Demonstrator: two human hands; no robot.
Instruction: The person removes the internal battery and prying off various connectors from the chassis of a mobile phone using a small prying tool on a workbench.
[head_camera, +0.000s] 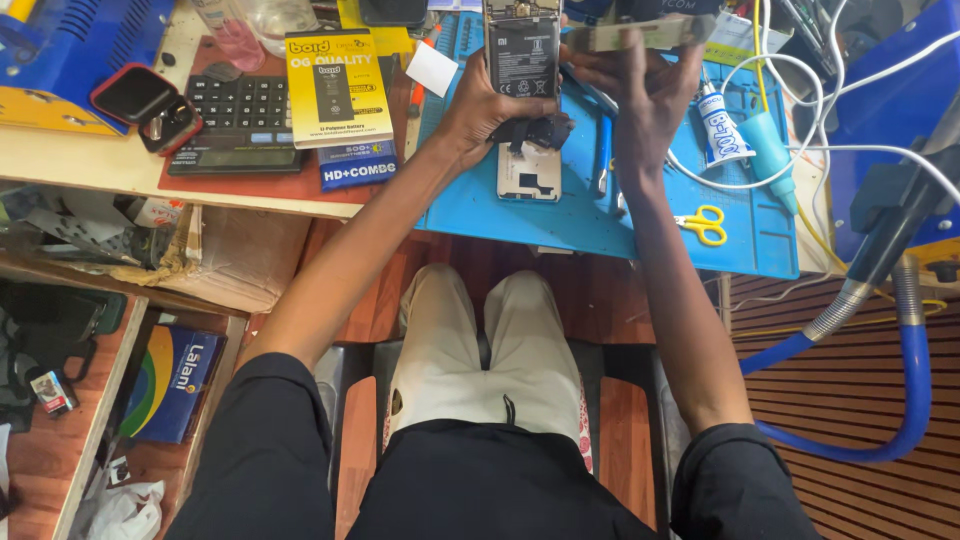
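While the left hand (480, 105) grips an opened phone (522, 50) upright over the blue mat's (520, 215) far edge, the right hand (645, 85) pinches a thin panel (640, 35) beside it. Judging by this, steady support and slow separation suit best. Scissors (703, 224), a glue tube (720, 125) and white cables (790, 110) crowd the mat's right side; its near edge offers room.

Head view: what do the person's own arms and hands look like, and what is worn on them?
Both arms are bare from short black sleeves down. The left hand and right hand wear no gloves; no watch, ring or bracelet shows. No markings are visible.
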